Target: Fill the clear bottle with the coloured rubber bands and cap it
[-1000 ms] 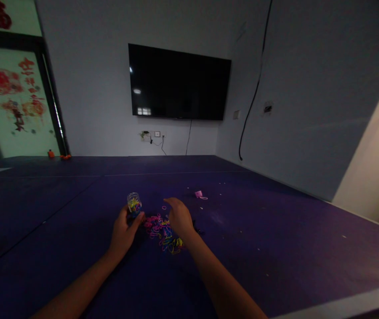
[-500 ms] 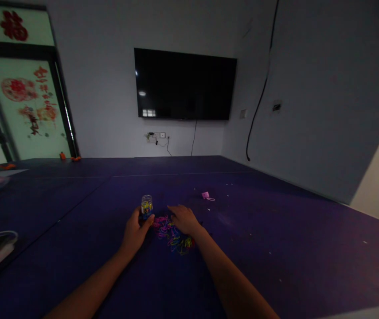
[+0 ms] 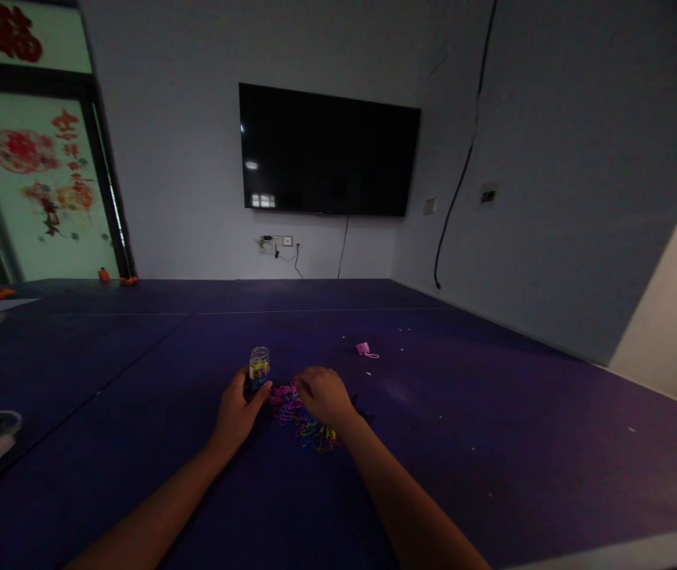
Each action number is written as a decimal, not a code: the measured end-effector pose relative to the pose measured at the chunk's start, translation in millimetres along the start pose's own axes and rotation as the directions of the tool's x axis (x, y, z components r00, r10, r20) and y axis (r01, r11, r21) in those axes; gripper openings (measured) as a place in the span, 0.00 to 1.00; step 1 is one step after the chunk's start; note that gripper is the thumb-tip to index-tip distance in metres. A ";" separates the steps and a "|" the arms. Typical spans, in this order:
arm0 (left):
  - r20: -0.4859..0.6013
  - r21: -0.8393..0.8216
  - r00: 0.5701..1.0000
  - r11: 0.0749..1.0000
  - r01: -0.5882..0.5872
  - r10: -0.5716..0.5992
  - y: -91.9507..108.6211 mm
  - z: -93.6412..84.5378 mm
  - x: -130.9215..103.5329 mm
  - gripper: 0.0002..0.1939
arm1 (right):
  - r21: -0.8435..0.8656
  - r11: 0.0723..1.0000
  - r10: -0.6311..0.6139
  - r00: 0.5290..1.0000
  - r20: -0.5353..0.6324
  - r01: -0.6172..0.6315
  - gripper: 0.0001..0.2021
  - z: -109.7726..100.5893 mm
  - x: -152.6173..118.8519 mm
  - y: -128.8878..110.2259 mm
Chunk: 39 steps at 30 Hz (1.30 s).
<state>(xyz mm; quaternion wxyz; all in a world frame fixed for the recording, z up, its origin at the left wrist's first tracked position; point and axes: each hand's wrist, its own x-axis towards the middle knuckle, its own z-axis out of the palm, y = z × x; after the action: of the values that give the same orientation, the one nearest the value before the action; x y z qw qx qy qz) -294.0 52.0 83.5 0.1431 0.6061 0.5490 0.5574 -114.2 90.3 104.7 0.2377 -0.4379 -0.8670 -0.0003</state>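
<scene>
Your left hand (image 3: 236,413) grips clear jar (image 3: 260,362) beside colourful bands (image 3: 313,434) piled on purple surface (image 3: 462,380). Right hand (image 3: 325,396) curled over them; grip unclear. Step seems band-picking; next calls for fine pinch, steady jar.

A red Chinese character 福 (image 3: 16,33), "fortune," stands large on the pale panel (image 3: 68,43) above the door at the upper left of the frame. On the glass door (image 3: 17,226) below, a column of smaller red characters (image 3: 70,150) runs downward, its top one apparently 吉, the others too blurred to read with certainty. Beneath, to its left, dark brushlike lettering (image 3: 49,212) is likewise illegible.
</scene>
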 end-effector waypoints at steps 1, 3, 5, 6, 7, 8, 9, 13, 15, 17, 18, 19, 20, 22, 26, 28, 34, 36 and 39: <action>-0.001 0.005 1.000 1.000 0.000 0.000 -0.4 0.2 0.0 0.28 | 0.035 0.998 -0.057 0.998 0.007 0.057 0.15 5.5 1.4 -3.8; -0.003 0.014 1.000 1.000 -0.009 0.009 -0.7 0.4 0.3 0.27 | 0.077 0.987 -0.145 0.989 0.009 0.144 0.16 17.7 5.4 -12.0; -0.019 0.026 0.999 0.999 -0.026 0.026 -0.8 0.0 1.3 0.26 | 0.069 0.983 -0.172 0.985 0.024 0.170 0.18 27.8 10.3 -19.7; -0.029 0.030 0.999 0.999 -0.028 0.029 -1.1 -0.3 2.1 0.26 | 0.054 0.982 -0.182 0.982 0.049 0.179 0.18 30.9 12.6 -22.8; -0.039 0.033 0.999 0.999 -0.024 0.025 -1.6 -0.7 2.9 0.27 | 0.039 0.980 -0.196 0.977 0.086 0.193 0.17 32.2 14.5 -25.1; -0.049 0.034 0.999 0.999 -0.015 0.017 -2.2 -1.0 3.7 0.27 | 0.025 0.976 -0.216 0.968 0.127 0.215 0.17 31.7 15.8 -26.4; -0.056 0.033 0.998 0.999 -0.006 0.008 -3.0 -1.3 4.4 0.28 | 0.016 0.971 -0.240 0.957 0.165 0.240 0.16 29.6 16.1 -26.7; -0.060 0.025 0.998 1.000 0.002 0.000 -4.5 -1.9 5.0 0.28 | -0.004 0.968 -0.242 0.943 0.228 0.250 0.17 10.5 7.4 -19.3; -0.042 0.014 0.999 1.000 0.003 -0.003 -3.5 -1.7 4.1 0.27 | -0.004 0.978 -0.200 0.949 0.242 0.207 0.19 -1.2 -1.5 -12.4; -0.019 0.007 1.000 1.000 0.000 0.000 -2.0 -1.3 2.9 0.27 | 0.067 0.979 -0.201 0.955 0.217 0.191 0.21 -11.6 -11.2 -5.0; -0.009 0.010 1.000 1.000 -0.005 0.005 -1.2 -1.2 2.3 0.27 | 0.135 0.973 -0.210 0.961 0.178 0.188 0.21 -15.9 -16.0 -1.7; 0.000 0.020 1.000 1.000 -0.011 0.011 -0.4 -1.1 1.7 0.27 | 0.218 0.960 -0.208 0.970 0.124 0.178 0.22 -19.5 -20.4 1.0; 0.011 0.033 1.000 0.999 -0.017 0.016 0.5 -1.1 1.2 0.27 | 0.310 0.939 -0.183 0.981 0.071 0.152 0.23 -22.4 -24.6 3.0; 0.029 0.047 0.999 0.999 -0.020 0.018 2.3 -1.4 0.0 0.27 | 0.515 0.856 -0.067 0.997 0.037 0.038 0.26 -25.7 -31.8 4.1; 0.055 0.018 0.998 1.000 0.011 -0.012 6.4 -2.6 -1.6 0.27 | 0.762 0.577 0.003 0.933 0.359 -0.295 0.34 -23.9 -41.0 -2.1; 0.044 0.015 0.999 1.000 0.013 -0.014 7.2 -2.9 -1.4 0.26 | 0.765 0.513 -0.049 0.876 0.480 -0.390 0.35 -18.6 -42.6 -5.1; 0.018 -0.036 1.000 0.999 0.010 -0.009 3.1 -2.0 1.7 0.26 | 0.829 0.472 0.027 0.945 0.326 -0.300 0.34 6.6 -36.3 1.7; 0.034 -0.043 0.999 0.999 0.025 -0.023 2.5 -1.9 1.3 0.26 | 0.830 0.513 0.082 0.975 0.208 -0.220 0.36 8.2 -32.5 7.1; 0.050 -0.060 0.998 0.997 0.050 -0.047 2.7 -2.0 -0.4 0.27 | 0.778 0.605 0.180 0.981 0.076 -0.172 0.36 -1.6 -28.1 17.2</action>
<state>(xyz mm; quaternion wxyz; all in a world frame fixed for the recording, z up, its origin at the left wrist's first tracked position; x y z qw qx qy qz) -294.2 49.8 86.1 0.1887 0.6013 0.5426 0.5554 -86.3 79.2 91.0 0.4070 -0.3745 -0.7326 0.3968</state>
